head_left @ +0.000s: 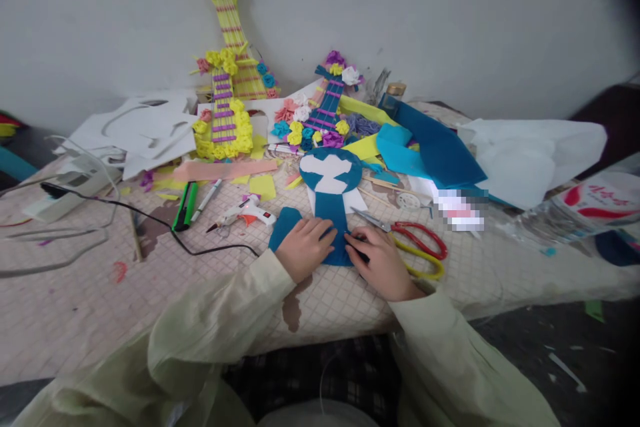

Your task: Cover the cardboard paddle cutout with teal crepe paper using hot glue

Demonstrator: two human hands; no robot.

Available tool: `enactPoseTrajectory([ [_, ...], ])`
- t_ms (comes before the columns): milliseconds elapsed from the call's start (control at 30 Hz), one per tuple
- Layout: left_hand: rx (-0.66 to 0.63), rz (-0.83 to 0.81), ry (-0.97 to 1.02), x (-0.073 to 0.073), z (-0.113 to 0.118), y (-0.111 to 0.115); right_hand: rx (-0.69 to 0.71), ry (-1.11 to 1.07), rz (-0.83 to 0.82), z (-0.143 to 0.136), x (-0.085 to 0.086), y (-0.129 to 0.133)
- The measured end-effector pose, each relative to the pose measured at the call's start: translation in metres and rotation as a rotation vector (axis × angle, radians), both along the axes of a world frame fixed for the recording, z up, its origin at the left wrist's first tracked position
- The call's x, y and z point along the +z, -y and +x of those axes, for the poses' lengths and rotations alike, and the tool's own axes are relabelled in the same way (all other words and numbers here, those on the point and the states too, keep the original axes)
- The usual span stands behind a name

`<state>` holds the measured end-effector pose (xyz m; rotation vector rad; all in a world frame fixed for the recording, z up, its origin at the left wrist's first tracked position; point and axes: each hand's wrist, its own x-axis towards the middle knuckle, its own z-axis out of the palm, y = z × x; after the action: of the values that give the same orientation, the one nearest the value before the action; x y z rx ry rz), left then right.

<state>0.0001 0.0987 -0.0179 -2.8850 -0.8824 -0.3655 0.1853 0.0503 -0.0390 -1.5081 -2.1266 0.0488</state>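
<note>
A dark blue cut-paper shape (330,207) lies near the table's front edge, its narrow part leading up to a round blue-and-white paper piece (327,180). My left hand (306,247) rests on the blue shape, fingers stretched out and pressing it down. At the shape's right edge, my right hand (383,263) has its fingertips curled together on the paper; part of the edge is hidden by them. Another blue paper piece (286,225) sticks out beside my left hand. Just right of my right hand are scissors (420,240) with red and yellow handles.
A white glue gun (250,213), a green cutter (185,207) and a marker (206,200) lie to the left. A black cable (150,217) crosses there. Paper-flower-decorated instrument models (223,113) stand against the wall. A plastic bottle (585,210) lies at right.
</note>
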Motion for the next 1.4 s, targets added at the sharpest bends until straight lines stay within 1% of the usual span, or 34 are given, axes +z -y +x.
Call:
enactPoseTrajectory([
  [100, -0.077, -0.045, 0.02, -0.008, 0.0, 0.012, -0.003, -0.041, 0.001, 0.0, -0.003, 0.0],
  [200, -0.102, -0.082, 0.016, -0.017, -0.001, 0.014, -0.006, -0.091, 0.024, 0.002, -0.007, -0.001],
  [267, -0.123, -0.083, 0.016, -0.021, -0.002, 0.012, 0.001, -0.122, 0.041, 0.003, -0.009, -0.002],
  [467, -0.147, -0.09, 0.016, -0.018, -0.005, 0.011, -0.01, -0.178, 0.077, 0.004, -0.013, -0.004],
  [700, -0.134, -0.132, 0.053, -0.019, -0.003, 0.014, -0.034, -0.271, 0.058, 0.003, -0.008, -0.006],
  [800, -0.134, -0.172, 0.098, -0.02, -0.003, 0.014, -0.049, -0.225, 0.096, 0.005, -0.005, -0.001],
  [933, -0.137, -0.223, 0.136, -0.021, -0.005, 0.012, -0.041, -0.075, 0.172, 0.005, -0.001, 0.016],
  [1100, -0.141, -0.265, 0.177, -0.022, -0.005, 0.011, 0.007, 0.024, 0.137, 0.001, -0.002, 0.033],
  [1267, -0.157, -0.27, 0.201, -0.025, -0.007, 0.009, 0.006, 0.059, 0.129, 0.001, -0.004, 0.033],
  [1400, -0.174, -0.261, 0.194, -0.025, -0.007, 0.009, 0.011, 0.124, 0.102, 0.0, -0.002, 0.03],
])
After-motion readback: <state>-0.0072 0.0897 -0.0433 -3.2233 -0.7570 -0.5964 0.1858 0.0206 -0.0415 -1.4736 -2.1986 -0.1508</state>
